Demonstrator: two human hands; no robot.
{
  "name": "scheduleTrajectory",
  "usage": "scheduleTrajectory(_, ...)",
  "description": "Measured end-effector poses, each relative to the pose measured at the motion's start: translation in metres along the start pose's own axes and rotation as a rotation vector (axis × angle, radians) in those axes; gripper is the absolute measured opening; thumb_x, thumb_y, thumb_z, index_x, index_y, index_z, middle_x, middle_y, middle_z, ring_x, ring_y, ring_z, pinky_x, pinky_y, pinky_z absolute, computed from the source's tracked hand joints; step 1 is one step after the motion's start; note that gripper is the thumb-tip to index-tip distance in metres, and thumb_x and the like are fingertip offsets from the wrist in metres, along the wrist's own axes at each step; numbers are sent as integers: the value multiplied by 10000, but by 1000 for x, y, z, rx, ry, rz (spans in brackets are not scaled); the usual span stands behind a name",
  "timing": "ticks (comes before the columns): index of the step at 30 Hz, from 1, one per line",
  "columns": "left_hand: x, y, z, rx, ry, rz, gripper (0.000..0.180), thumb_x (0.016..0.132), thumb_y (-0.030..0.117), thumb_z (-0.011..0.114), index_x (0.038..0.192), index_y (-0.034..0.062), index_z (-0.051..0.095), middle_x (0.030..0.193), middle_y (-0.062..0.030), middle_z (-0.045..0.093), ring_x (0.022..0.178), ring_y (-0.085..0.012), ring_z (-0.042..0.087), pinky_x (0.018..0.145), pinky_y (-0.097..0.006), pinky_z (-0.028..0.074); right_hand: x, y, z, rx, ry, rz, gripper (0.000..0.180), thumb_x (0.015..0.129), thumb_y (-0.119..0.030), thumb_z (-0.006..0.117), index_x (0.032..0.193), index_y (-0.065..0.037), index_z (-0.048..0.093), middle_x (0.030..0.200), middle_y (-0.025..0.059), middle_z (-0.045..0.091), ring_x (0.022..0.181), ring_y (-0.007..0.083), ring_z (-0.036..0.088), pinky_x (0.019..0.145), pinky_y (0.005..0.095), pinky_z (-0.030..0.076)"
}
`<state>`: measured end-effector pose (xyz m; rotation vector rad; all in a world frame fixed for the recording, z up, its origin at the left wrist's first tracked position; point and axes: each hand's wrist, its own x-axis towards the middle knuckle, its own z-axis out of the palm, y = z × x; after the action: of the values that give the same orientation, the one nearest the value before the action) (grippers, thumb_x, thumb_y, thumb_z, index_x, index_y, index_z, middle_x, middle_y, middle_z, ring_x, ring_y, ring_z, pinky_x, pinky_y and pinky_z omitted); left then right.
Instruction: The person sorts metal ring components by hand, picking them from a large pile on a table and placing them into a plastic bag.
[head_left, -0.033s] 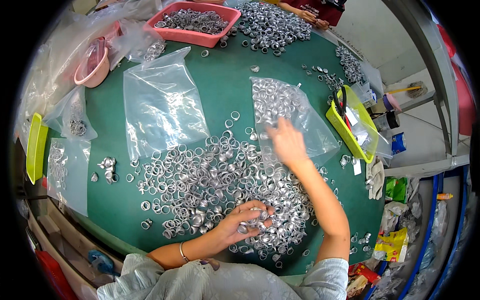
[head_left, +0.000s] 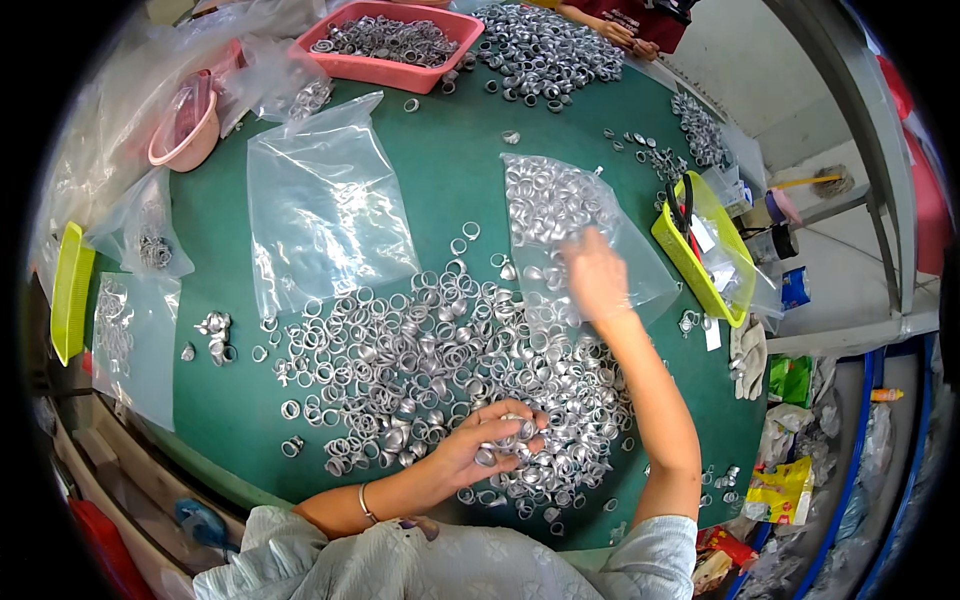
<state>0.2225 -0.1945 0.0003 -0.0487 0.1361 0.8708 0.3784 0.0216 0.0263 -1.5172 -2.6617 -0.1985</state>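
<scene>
Silver metal rings (head_left: 400, 350) lie in a wide loose pile in front of me. My left hand (head_left: 492, 440) is closed around several of these rings at the near side of the pile. Over a clear plastic bag (head_left: 635, 280) reaches my right hand (head_left: 597, 275), blurred, so its fingers are not clear. More rings (head_left: 550, 195) show inside that bag, mostly at its far end. A second clear bag (head_left: 325, 210) lies flat to the left of it.
A pink tray (head_left: 390, 70) of rings stands at the back, beside another ring heap (head_left: 545, 50). A yellow-green basket (head_left: 705, 250) with tools is on the right, a glove (head_left: 748, 358) near it. Another person's hands (head_left: 630, 40) are at the far edge.
My right hand has shifted slightly right and nearer to me over the bag. My left hand stays where it was, with rings in it.
</scene>
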Motion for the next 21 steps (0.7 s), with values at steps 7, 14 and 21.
scheduleTrajectory(7, 1, -3, -2, -1, -29, 14, 176, 857, 142, 567, 1021, 82, 546, 1096, -106, 515, 910, -200, 552, 551, -216, 446, -24, 37, -9, 541, 193, 212, 218, 795, -85, 402, 912, -60, 585, 786, 127, 535, 698, 236, 538, 623, 338, 432)
scheduleTrajectory(14, -2, 0, 18, 97, 66, 69, 290, 868, 146, 541, 1140, 49, 508, 1162, -128, 524, 1116, -280, 510, 886, -374, 467, -96, -40, -73, 1151, -135, 437, 145, 824, -118, 378, 838, -33, 495, 652, 24, 487, 628, 105, 462, 595, 241, 373)
scheduleTrajectory(21, 5, -7, 28, -132, 183, 192, 300, 860, 149, 543, 1146, 74, 494, 1094, -118, 572, 984, -241, 565, 888, -431, 443, -150, -103, -104, 664, -56, -65, 259, 804, -97, 527, 1035, 9, 477, 994, 171, 471, 972, 341, 426, 869, 410, 342)
